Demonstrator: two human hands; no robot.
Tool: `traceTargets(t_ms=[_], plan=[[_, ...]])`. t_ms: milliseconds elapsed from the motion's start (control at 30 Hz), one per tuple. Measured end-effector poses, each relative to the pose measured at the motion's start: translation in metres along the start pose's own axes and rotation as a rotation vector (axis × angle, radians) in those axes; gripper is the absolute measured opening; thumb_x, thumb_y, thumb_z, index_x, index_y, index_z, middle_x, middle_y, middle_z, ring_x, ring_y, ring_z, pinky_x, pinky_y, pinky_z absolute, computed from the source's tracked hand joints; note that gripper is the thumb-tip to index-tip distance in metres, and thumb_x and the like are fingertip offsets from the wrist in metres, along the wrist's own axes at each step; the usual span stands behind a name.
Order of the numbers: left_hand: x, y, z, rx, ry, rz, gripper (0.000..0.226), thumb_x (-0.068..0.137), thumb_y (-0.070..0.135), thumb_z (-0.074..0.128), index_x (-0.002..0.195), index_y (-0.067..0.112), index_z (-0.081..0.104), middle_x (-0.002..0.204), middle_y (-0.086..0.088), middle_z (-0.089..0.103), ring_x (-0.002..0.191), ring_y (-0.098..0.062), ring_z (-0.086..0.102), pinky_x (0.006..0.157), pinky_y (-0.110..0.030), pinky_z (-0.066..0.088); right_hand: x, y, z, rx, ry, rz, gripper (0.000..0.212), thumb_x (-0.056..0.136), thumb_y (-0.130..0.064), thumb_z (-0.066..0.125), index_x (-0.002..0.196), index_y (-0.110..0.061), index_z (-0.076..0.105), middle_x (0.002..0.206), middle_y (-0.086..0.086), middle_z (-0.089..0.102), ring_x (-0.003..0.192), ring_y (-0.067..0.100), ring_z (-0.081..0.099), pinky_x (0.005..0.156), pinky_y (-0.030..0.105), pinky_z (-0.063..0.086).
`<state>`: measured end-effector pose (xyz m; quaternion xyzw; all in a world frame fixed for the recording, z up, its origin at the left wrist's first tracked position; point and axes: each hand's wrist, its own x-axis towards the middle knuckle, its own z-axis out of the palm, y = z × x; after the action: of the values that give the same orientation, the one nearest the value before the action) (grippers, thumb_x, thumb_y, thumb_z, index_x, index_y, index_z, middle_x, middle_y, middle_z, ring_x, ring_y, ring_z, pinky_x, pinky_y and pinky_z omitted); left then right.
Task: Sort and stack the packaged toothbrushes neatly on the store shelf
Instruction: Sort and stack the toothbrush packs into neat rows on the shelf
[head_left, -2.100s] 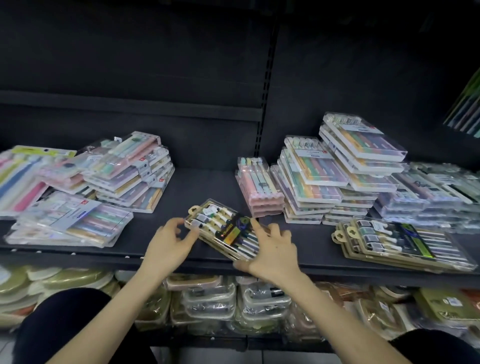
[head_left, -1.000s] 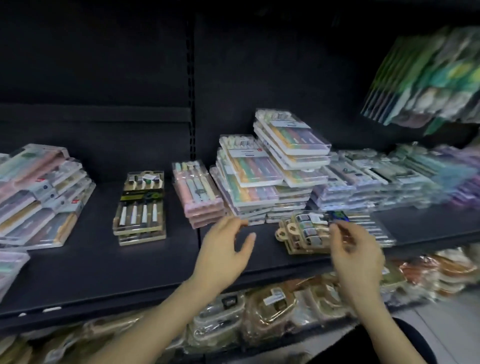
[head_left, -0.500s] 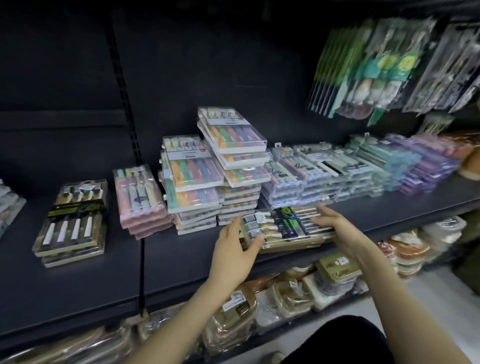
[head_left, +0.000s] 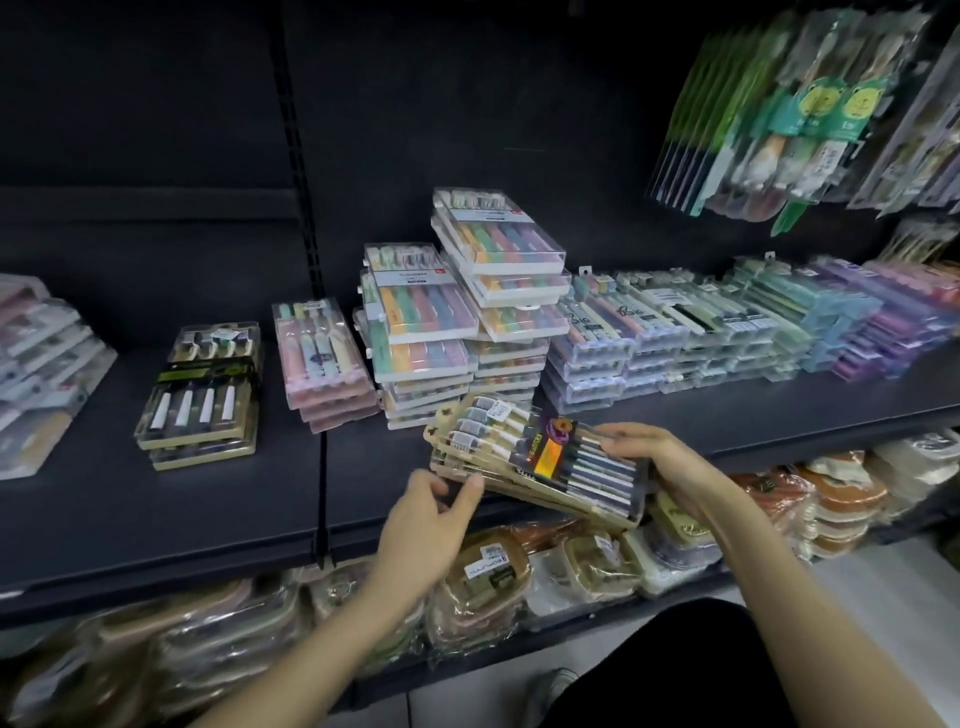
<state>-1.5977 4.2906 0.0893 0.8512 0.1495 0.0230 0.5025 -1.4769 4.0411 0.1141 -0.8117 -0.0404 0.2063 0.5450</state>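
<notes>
Partly done: gripping gold-backed packs in right hand, pinching their near corner with left hand, not yet on matching stack far left.

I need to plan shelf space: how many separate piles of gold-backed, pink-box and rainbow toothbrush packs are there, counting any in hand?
Gold-backed piles: 2, one on the shelf, one in the right hand
Pink-box piles: 1
Rainbow piles: 2, the taller on the right
Total: 5
</notes>
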Motion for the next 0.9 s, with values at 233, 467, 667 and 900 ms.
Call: traceTargets(t_ms=[233,467,667,900], plan=[[-0.024,-0.001,0.012,-0.795,-0.194,-0.256,0.108,0.061,0.063,0.072,0.148,0.040,0.012,0.134,-0.001,0.055,0.119,-0.028,0.057,0.102,-0.052,0.044,-0.046,-0.018,0.055,-0.084,-0.313,0.000,0.038,0.076,-0.047,0.067,0.114,-0.042,0.067,0.113,-0.008,0.071,0.104,0.010,0.066,0.082,0.019,0.050],[-0.045,-0.022,-0.022,-0.947,-0.079,-0.238,0.068,0.078,0.024,0.076,0.135,0.034,0.040,0.111,0.000,0.070,0.097,-0.023,0.070,0.090,-0.049,0.053,-0.078,-0.036,0.126,-0.079,-0.318,-0.022,0.033,0.088,-0.045,0.060,0.116,-0.030,0.067,0.110,-0.013,0.071,0.105,0.005,0.065,0.093,0.025,0.046],[-0.090,-0.048,-0.100,-0.768,0.028,-0.126,0.090,0.060,0.043,0.086,0.137,0.041,0.040,0.115,0.010,0.069,0.107,-0.017,0.065,0.099,-0.048,0.047,-0.104,-0.059,0.198,0.031,-0.378,-0.108,0.023,0.089,-0.025,0.065,0.110,-0.019,0.070,0.102,-0.004,0.074,0.094,0.010,0.070,0.078,0.018,0.052],[-0.030,-0.052,-0.210,-0.689,0.155,-0.080,0.053,0.075,0.034,0.076,0.123,0.023,0.057,0.107,0.002,0.072,0.097,-0.019,0.069,0.085,-0.038,0.053,-0.058,-0.140,0.289,0.256,-0.268,-0.225,0.020,0.090,-0.012,0.063,0.108,-0.016,0.070,0.100,-0.006,0.074,0.088,0.000,0.068,0.066,0.008,0.047]])
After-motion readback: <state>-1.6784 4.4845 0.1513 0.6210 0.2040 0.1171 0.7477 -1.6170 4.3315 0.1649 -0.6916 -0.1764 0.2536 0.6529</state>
